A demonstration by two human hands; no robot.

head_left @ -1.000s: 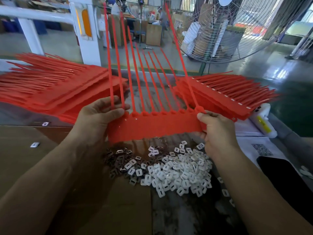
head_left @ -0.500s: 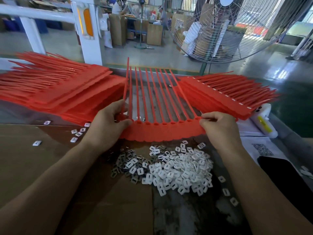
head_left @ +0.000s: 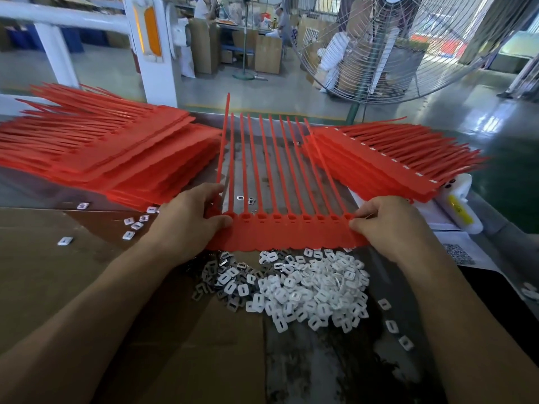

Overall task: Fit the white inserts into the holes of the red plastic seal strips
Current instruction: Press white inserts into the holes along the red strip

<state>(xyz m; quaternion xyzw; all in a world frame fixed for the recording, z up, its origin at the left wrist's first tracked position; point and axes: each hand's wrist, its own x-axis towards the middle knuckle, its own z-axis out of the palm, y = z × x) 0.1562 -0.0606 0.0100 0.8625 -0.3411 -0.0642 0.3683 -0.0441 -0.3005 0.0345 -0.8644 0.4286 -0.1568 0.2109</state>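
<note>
A red sheet of joined seal strips point(head_left: 287, 233) lies flat on the table between my hands, its thin tails pointing away from me. Its row of holes near the tails looks empty. My left hand point(head_left: 189, 223) pinches the sheet's left end with thumb on top. My right hand point(head_left: 388, 225) grips the right end. A heap of white inserts point(head_left: 309, 290) lies just in front of the sheet, toward me, with darker metal clips point(head_left: 217, 279) at its left side.
Tall stacks of red strip sheets sit at left point(head_left: 110, 158) and right point(head_left: 388, 158). Cardboard point(head_left: 58, 275) covers the table's left part. A white bottle point(head_left: 459, 208) and printed paper point(head_left: 460, 252) lie at right. A big floor fan point(head_left: 408, 48) stands beyond the table.
Both hands have lowered the red sheet from upright in the air down flat onto the table behind the insert heap. The grip on both ends has stayed.
</note>
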